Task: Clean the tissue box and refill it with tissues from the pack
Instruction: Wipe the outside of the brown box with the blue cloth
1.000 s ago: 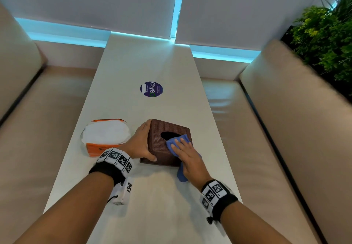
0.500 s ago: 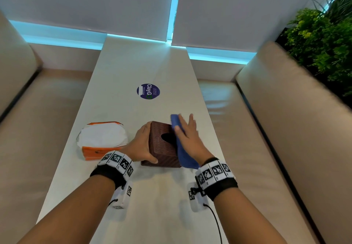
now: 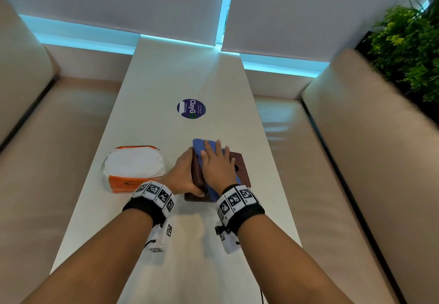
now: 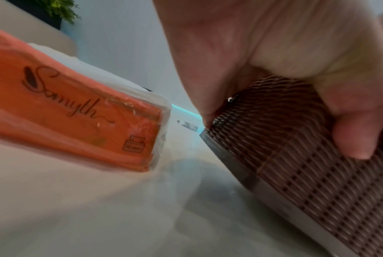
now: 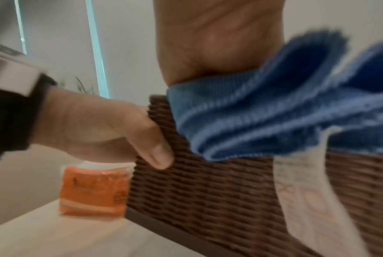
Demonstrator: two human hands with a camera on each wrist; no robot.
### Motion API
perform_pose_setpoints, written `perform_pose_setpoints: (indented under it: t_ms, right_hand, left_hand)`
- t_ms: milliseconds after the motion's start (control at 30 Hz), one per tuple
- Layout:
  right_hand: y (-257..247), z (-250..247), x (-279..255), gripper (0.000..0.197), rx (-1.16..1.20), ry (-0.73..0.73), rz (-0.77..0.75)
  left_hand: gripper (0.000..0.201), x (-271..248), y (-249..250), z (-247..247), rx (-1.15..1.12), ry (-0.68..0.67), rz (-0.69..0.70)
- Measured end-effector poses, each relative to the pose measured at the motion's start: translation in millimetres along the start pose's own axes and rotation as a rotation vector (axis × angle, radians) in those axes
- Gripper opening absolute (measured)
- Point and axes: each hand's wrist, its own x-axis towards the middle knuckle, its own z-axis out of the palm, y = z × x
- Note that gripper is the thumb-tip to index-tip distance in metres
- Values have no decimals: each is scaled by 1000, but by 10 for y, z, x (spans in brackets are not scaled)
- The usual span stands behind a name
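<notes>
The brown woven-texture tissue box (image 3: 238,168) sits on the long white table (image 3: 180,78), and the left hand (image 3: 181,176) is clamped around its left side, thumb curled over the near corner. The right hand (image 3: 217,163) lies flat, fingers straight, pressing a folded blue microfibre cloth (image 3: 202,145) onto the box top; the cloth's near end looks like it hangs over the front, though it's blurry. The orange-and-white plastic tissue pack (image 3: 134,168) lies just left of the box.

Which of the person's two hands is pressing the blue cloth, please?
The right hand, laid flat on the blue cloth; the left hand grips the tissue box instead.
</notes>
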Motion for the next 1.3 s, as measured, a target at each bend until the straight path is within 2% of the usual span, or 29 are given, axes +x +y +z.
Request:
perform_pose_setpoints:
  t_ms: [167,267,367,433,500,567,667,733,833,867,900,933,1000,1100,1133,1233,1300]
  right_hand:
    - [328,-68,205,49,50,90,198]
    - [600,-148,217,48,114,96,207]
    - [750,-273,190,49,358,76,227]
    - [849,-362,182,52,547,6,265]
    - [931,-380,150,56,890,-83,311]
    - [938,-370,72,58,1142,-89,342]
    - [889,-319,-64,55,1355,-55,306]
    - [887,-259,-114,52,1417,-63,300]
    - [925,-211,-203,51,1444,-151,351]
    - [925,-211,-229,46,1447,-187,342]
    - [919,-223,-249,42,1448,-202,345]
    - [932,-228,-267,38,1446,-211,347]
    - [973,-253,-287,45,1475,-217,323]
    - [1026,-276,-290,48,1526,-237,301]
    - [1024,-293,-295,46,1520,-244,315]
    - [1008,-370,-304,35,1506,-251,322]
    - [980,-443,-270,30,1457,-199,336]
  left_hand:
    - [126,9,-101,44,37,20,14]
    - [128,21,-79,41,55,9,30]
    - [132,42,-29,27,47,-28,9]
    - [133,64,-36,5,-15,-39,-34]
    - [128,61,-46,-18,-110,-49,-77]
    - [125,29,-30,-31,-209,-68,-123]
    - [121,-17,36,-35,-341,-75,-162]
    - [106,-21,82,-28,-553,-46,-265]
    - [37,-38,187,-6,-755,-5,-433]
    - [24,-42,199,0,-755,0,-477]
    - [20,-44,175,5,-742,-5,-507]
    - [21,-52,157,3,-747,-7,-536]
    - [33,-74,139,-3,-772,-37,-569]
    - [77,-66,122,-30,-804,-92,-569]
    - [82,-62,152,-37,-820,-113,-561]
    - [60,-1,257,-12,-880,-118,-479]
    - [76,39,321,-8,-882,-99,-402]
